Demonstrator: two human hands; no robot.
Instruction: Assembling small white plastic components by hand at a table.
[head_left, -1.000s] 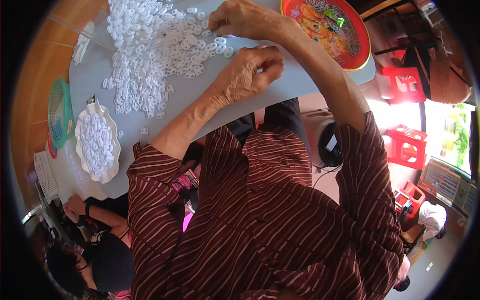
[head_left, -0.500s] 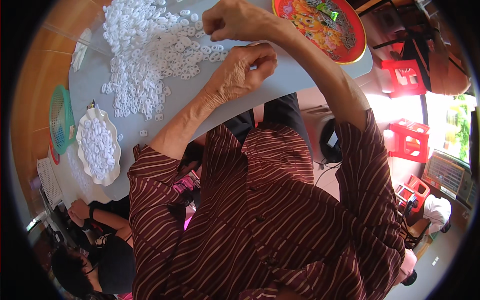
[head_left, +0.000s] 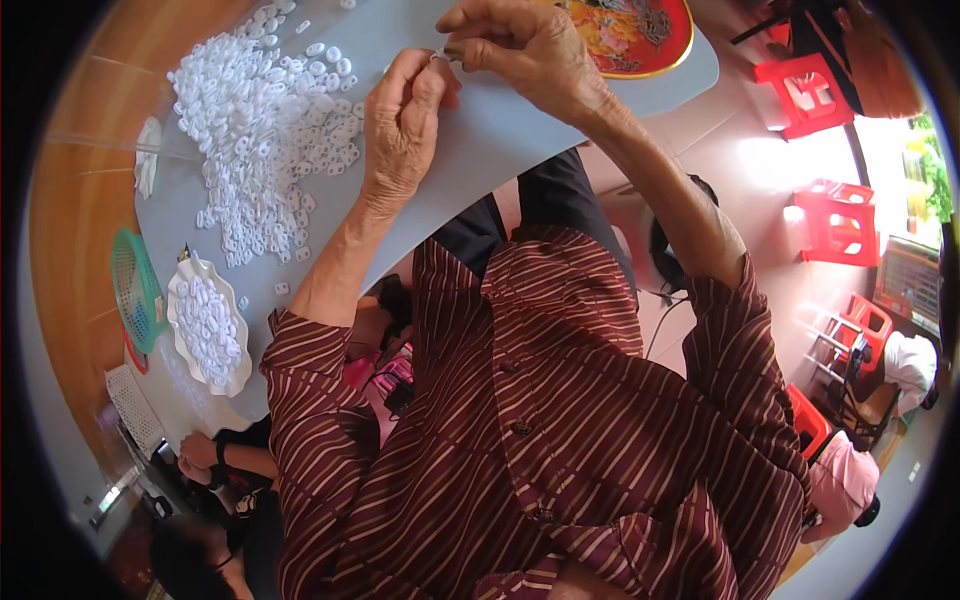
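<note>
Two narrow pinches, of left hand (head_left: 403, 130) and right hand (head_left: 535, 60), hold one small pale piece (head_left: 440, 56) at twelve o'clock, where steady, light touch seems best, with white pieces (head_left: 255, 125) lying at ten o'clock.

A grey worktop (head_left: 500, 145) with a rounded corner stands over a pinkish tiled floor (head_left: 715, 125). On the left, an orange-brown surface (head_left: 75, 250) carries pale seams. Red stools (head_left: 825, 207) dot the right side, where daylight from a bright opening (head_left: 900, 150), leaves (head_left: 935, 185) beyond it, glares off the tiles.
</note>
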